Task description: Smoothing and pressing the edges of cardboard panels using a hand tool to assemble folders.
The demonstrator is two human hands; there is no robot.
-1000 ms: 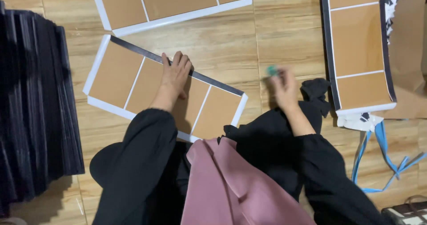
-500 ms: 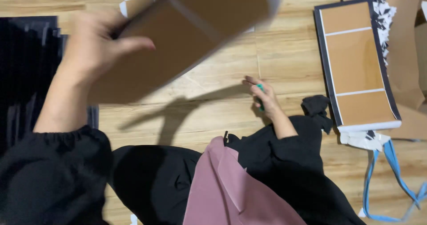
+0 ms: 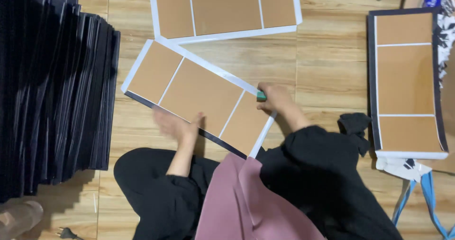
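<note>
Brown three-panel board with white border lies flat on the wooden floor, angled, just before the seated person. Left hand, blurred, rests open on its near edge. Right hand grips a small green tool at its right edge.

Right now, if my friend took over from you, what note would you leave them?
Left hand: open, flat on the near edge of the panel lying on the floor.
Right hand: shut on a small green tool at the panel's right end.
Black stack stands at left; two more panels lie at top and right.
Done and left: cannot tell.
</note>
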